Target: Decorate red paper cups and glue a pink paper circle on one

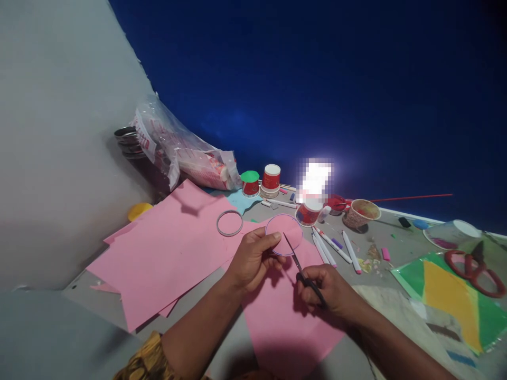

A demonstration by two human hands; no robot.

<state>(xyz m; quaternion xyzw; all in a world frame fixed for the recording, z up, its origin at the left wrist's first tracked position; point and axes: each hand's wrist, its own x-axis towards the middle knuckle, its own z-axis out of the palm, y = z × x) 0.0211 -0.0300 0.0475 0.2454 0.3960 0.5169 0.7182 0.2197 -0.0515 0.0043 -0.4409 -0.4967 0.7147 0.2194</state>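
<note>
My left hand [253, 258] pinches a round pink paper disc [293, 227] with a blue-purple outline along its edge, the thumb lying on top. Black-handled scissors [293, 255] are in my right hand [322, 287], and their blade lies against the disc near my left thumb. Whether the blades are apart is hard to make out. Beneath both hands lies a sheet of pink paper [285, 338]. A grey ring, like a bangle [229, 235], rests on the stack of pink sheets [170, 258] to the left.
Upturned paper cups [271, 177] stand at the back, one topped with green [250, 184]. White markers [350, 252] lie to the right, before a patterned bowl [360, 215]. Red-handled scissors [473, 272] rest on green and yellow sheets [447, 301]. A plastic bag [194, 158] leans at the back left.
</note>
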